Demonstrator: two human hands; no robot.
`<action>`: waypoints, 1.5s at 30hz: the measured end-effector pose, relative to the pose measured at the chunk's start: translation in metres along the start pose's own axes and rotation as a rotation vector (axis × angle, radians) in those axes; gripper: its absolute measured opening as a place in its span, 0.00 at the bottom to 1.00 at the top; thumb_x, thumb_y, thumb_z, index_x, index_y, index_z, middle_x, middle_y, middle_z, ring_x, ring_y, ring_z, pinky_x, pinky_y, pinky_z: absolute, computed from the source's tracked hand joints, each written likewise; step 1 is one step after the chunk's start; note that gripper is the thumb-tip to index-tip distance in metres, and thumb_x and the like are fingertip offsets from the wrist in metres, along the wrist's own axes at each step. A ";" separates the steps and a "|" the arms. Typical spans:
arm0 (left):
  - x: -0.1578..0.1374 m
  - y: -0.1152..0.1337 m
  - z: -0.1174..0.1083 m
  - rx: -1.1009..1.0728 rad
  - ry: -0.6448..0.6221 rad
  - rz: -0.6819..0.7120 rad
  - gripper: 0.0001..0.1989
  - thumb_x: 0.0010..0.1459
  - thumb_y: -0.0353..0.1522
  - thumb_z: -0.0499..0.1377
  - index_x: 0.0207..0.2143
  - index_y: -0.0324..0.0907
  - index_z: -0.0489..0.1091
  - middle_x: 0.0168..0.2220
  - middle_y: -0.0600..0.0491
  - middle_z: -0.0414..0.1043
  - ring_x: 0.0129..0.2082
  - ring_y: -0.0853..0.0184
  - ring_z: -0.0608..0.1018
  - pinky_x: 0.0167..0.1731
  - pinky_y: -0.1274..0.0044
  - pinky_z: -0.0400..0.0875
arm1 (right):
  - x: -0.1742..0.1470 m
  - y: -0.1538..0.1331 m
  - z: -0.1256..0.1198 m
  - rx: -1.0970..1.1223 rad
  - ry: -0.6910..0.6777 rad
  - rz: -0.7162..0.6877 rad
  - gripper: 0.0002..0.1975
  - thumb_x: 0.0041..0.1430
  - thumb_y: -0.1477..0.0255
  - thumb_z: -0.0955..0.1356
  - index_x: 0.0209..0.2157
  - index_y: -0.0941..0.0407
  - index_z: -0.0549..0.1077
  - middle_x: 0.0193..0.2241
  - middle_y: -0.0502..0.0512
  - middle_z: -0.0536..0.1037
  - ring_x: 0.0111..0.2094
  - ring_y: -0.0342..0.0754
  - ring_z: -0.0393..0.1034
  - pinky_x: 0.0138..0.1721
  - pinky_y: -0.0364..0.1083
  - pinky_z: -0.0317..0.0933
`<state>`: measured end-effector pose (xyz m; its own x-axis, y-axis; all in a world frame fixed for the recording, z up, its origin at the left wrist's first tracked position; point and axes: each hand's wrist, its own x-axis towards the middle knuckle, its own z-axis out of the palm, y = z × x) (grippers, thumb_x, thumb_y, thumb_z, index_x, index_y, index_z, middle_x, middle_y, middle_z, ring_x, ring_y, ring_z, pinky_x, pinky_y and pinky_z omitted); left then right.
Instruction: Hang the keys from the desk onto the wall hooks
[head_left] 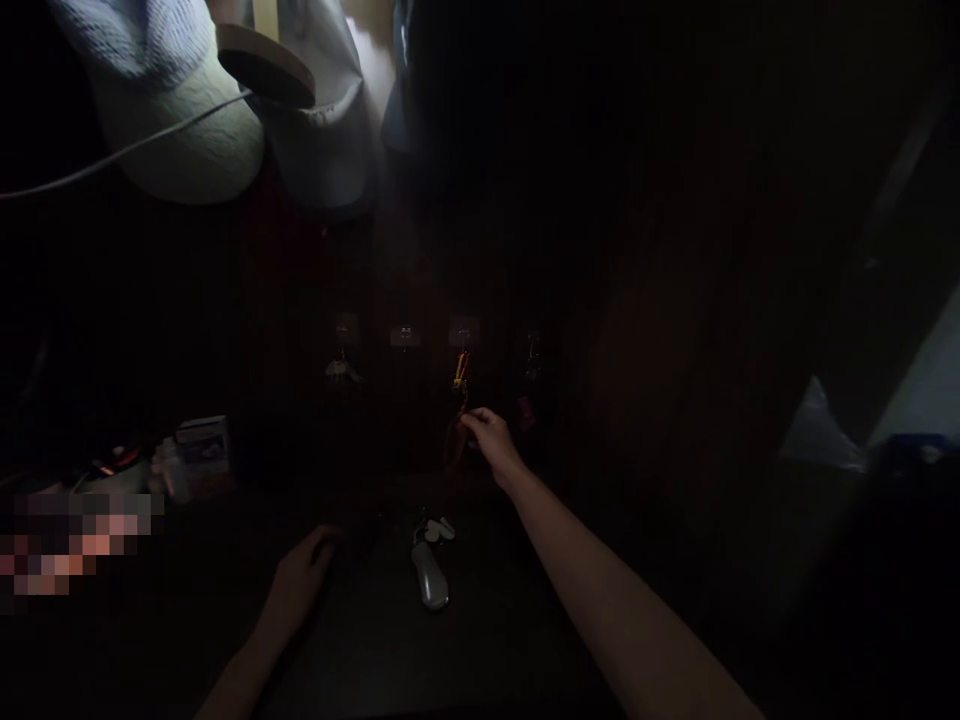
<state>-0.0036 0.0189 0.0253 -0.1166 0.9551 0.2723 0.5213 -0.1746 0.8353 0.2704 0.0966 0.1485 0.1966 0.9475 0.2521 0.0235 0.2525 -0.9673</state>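
My right hand [486,432] is raised to the dark wall, thumb and fingertips pinched on a hanging keychain. A yellow and red cord [460,370] forms the keychain's upper part, which hangs from a small wall hook [464,336]. Its lower end is reddish and too dark to make out. Low on the left, my left hand [301,572] rests by the dark surface, fingers loosely bent, thumb apart, holding nothing visible. Between my arms lies a bunch of keys [437,529] with a rounded grey fob [430,578].
Other hooks on the wall carry a set of keys [342,370] and a pinkish tag [526,412]. Caps [319,150] hang at the upper left beside a pale cable [150,142]. A small box [204,447] and bottle [175,470] stand at left. Much is dark.
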 end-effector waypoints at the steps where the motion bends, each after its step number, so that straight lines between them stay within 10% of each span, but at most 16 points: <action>1: 0.001 -0.001 0.001 0.010 0.002 0.008 0.09 0.47 0.35 0.54 0.30 0.47 0.72 0.36 0.54 0.77 0.39 0.61 0.76 0.44 0.72 0.67 | 0.005 -0.004 0.000 -0.015 0.012 -0.020 0.06 0.42 0.68 0.66 0.24 0.55 0.69 0.21 0.46 0.72 0.25 0.41 0.66 0.24 0.39 0.55; 23: 0.006 -0.010 0.009 0.005 0.044 0.010 0.09 0.48 0.37 0.53 0.30 0.47 0.72 0.34 0.54 0.77 0.38 0.60 0.77 0.43 0.72 0.68 | 0.105 -0.068 0.011 -0.056 0.146 -0.369 0.04 0.41 0.70 0.66 0.21 0.56 0.67 0.14 0.43 0.66 0.18 0.40 0.60 0.22 0.41 0.54; 45: 0.006 -0.009 0.008 0.025 0.024 -0.006 0.09 0.49 0.35 0.53 0.31 0.47 0.71 0.35 0.54 0.76 0.39 0.61 0.76 0.41 0.73 0.67 | 0.081 0.014 0.011 0.007 0.242 -0.257 0.13 0.36 0.68 0.67 0.29 0.55 0.65 0.25 0.48 0.70 0.27 0.43 0.65 0.28 0.42 0.58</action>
<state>-0.0023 0.0281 0.0158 -0.1396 0.9502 0.2786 0.5415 -0.1623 0.8249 0.2762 0.1794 0.1555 0.4116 0.7789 0.4732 0.0964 0.4791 -0.8725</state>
